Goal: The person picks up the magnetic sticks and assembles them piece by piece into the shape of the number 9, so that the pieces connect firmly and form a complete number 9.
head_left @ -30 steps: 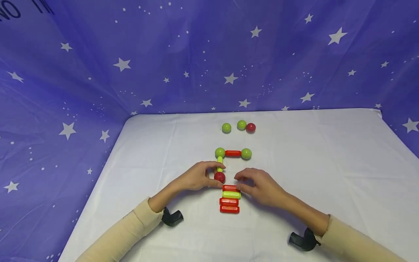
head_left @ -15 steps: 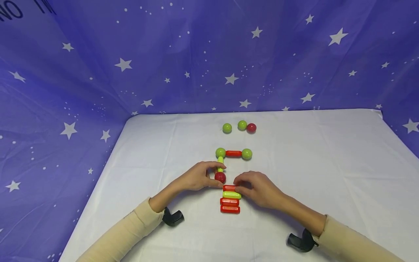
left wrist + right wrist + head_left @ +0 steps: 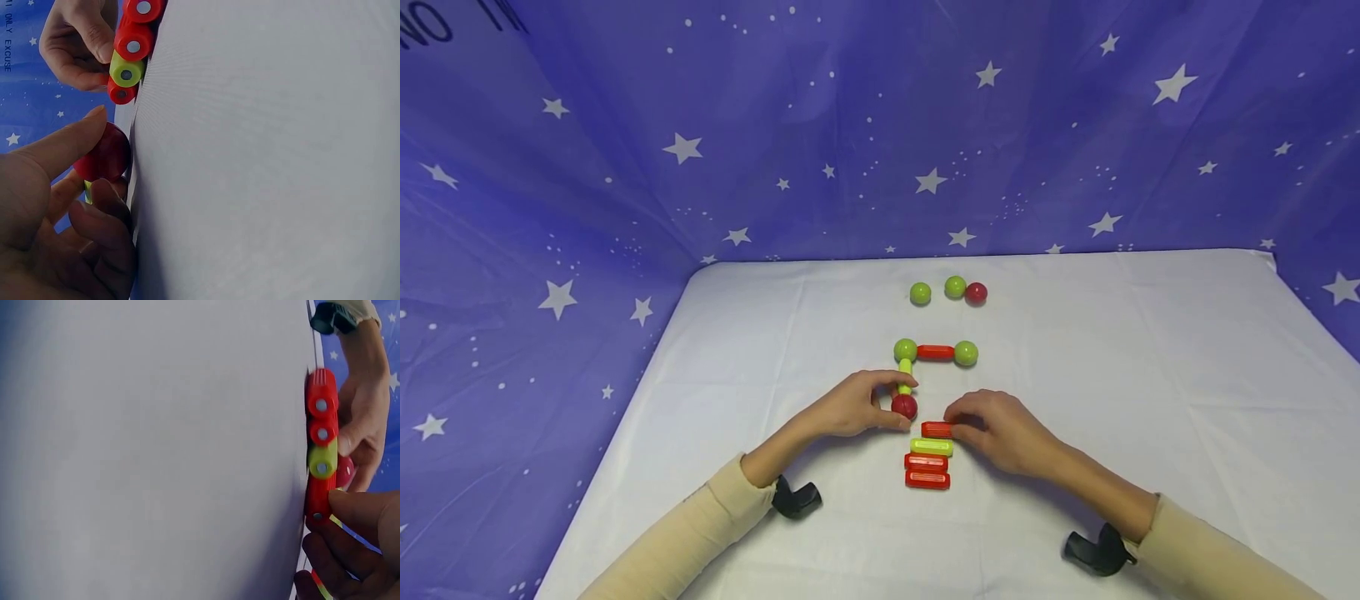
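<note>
My left hand (image 3: 853,406) holds a red ball (image 3: 904,407) between thumb and fingers on the white cloth. A yellow-green magnetic rod (image 3: 905,367) runs from that ball to a green ball (image 3: 906,350). From there a red rod (image 3: 935,352) leads right to a second green ball (image 3: 966,353). My right hand (image 3: 1003,425) pinches the right end of another red magnetic rod (image 3: 935,429), also seen in the right wrist view (image 3: 320,497). Just nearer to me lie a yellow-green rod (image 3: 931,447) and two red rods (image 3: 927,462), side by side.
Farther back on the white cloth (image 3: 1075,333) are a lone green ball (image 3: 921,293) and a green ball (image 3: 955,287) touching a red ball (image 3: 976,293). A purple star-printed backdrop (image 3: 850,125) rises behind and at the sides.
My right hand has taken hold of the farthest red rod of the row and shifted it slightly right, apart from the yellow-green one. My left hand stays at the red ball.
</note>
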`<state>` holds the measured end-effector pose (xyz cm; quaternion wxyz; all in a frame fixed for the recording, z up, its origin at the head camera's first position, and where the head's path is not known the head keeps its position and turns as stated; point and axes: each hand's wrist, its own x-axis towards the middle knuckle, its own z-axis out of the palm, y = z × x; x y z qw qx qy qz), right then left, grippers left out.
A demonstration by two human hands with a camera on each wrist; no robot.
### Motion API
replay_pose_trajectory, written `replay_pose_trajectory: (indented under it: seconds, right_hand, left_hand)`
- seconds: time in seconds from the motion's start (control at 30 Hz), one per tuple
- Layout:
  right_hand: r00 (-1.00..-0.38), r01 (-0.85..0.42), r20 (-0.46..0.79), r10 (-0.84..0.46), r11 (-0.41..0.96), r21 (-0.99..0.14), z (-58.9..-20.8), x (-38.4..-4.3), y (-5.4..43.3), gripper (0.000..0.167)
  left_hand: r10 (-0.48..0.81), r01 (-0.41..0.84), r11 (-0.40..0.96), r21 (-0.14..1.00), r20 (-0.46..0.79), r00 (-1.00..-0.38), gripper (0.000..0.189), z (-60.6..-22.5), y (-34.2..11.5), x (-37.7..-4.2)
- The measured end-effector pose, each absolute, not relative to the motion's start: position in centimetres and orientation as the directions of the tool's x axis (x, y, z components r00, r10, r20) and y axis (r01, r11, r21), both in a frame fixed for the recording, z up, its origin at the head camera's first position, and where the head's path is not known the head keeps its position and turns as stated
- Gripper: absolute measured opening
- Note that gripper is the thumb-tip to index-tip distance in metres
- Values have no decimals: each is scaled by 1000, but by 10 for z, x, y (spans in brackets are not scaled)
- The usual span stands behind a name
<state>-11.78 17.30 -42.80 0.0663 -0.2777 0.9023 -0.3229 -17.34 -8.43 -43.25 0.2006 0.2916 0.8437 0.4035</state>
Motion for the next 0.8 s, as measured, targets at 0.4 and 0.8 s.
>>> replay_pose_trajectory:
  seconds: [0.4,0.8]
  right_hand:
    - [-831,-457,37,-554,644,-613,-427,-120,177,24]
    - [-851,-462,91,-517,655,-598,-429,-118,174,23]
  left_hand:
    - [650,315,510,800,-120,-750,54,-433,-86,-173]
    - [654,319,507,801,-117,-747,53,-434,-86,-174]
